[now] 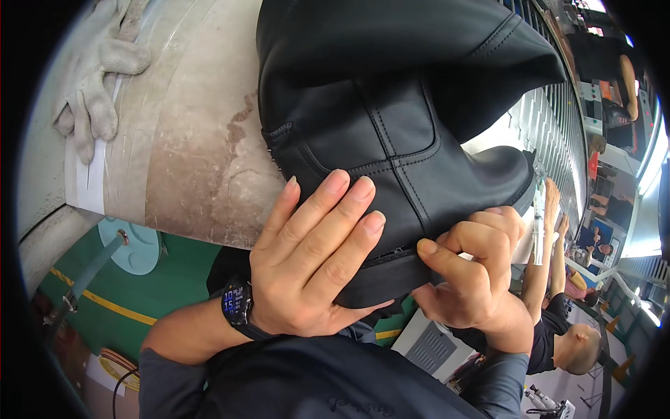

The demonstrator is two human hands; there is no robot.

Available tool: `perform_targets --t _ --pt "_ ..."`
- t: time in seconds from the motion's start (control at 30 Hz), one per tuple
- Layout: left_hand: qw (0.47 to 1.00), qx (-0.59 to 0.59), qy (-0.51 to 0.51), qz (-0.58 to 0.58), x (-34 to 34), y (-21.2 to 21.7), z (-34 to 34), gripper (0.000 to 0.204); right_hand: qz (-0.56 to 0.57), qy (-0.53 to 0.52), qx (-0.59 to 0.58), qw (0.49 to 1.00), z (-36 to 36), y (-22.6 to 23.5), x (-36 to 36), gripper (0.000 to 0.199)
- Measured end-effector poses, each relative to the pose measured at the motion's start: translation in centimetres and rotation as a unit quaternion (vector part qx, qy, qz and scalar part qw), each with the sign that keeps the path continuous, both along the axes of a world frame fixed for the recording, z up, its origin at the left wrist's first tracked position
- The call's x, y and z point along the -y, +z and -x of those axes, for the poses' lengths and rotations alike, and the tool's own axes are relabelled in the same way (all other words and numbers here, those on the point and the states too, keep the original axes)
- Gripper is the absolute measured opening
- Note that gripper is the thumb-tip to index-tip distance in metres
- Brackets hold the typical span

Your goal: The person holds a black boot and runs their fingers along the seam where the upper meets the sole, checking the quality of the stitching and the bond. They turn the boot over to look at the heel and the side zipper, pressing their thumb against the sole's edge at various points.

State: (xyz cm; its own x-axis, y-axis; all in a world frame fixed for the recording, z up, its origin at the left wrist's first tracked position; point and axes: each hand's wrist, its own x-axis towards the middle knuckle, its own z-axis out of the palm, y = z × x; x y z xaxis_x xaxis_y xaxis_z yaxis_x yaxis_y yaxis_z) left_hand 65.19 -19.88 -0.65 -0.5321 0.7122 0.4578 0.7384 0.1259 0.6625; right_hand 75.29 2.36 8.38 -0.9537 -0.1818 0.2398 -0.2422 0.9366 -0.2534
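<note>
A black leather boot [412, 133] with rows of stitching lies across the worktop in front of me. Its loose upper part folds over at the top, and a rounded end points right. My left hand [300, 269] rests flat on the boot's near side, fingers spread. At the boot's near edge, beside a smooth black strip [380, 279], my right hand [474, 262] is closed with bent fingers and the thumb pressed on the edge. A narrow dark gap shows between strip and upper next to that thumb. The right fingertips are partly hidden.
A stained, worn worktop [199, 140] carries a pale work glove [101, 77] at upper left. A slatted conveyor [558, 119] runs along the right. Another person [569, 346] reaches toward it. Below are green floor [188, 269], a light blue round plate [129, 244] and a grey cabinet [426, 342].
</note>
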Motion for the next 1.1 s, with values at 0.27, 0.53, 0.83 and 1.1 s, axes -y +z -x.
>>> perform_targets --t 0.27,0.53,0.83,1.1 --pt "0.999 0.037 0.008 -0.015 -0.2 0.5 -0.1 0.062 0.031 -0.019 0.006 0.999 0.5 0.6 0.7 0.047" --pt "0.999 0.019 -0.032 -0.004 0.1 0.6 0.3 0.056 0.009 0.004 0.038 0.999 1.3 1.4 -0.1 0.049" --pt "0.997 0.026 -0.071 -0.032 -1.2 1.1 0.6 0.043 -0.049 -0.056 0.037 0.997 -0.6 2.3 -3.2 0.052" --pt "0.995 -0.009 -0.1 -0.004 -1.9 1.5 1.7 0.037 -0.014 -0.067 0.005 0.998 -0.4 0.4 -2.1 0.035"
